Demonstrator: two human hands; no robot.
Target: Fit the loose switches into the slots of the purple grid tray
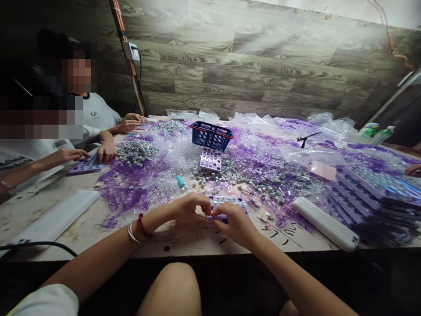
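Observation:
My left hand [192,207] and my right hand [237,223] meet at the front edge of the table. Thumb and forefinger of each are closed in a pinch, their tips nearly touching. Whatever small pale piece sits between the fingertips is too small to name. Just behind and partly beneath my hands lies a purple grid-like panel [232,201] with light pieces set in its cells; my right hand covers part of it. Farther back, a second pale purple panel with square openings [211,160] leans by the basket.
A dark blue basket [212,137] stands mid-table among purple and clear plastic pieces and heaps of small white-blue parts [138,152]. Stacked purple panels [368,197] and a white bar [325,223] are right; a white box [59,215] is left. Two people work at left; another hand [413,170] shows right.

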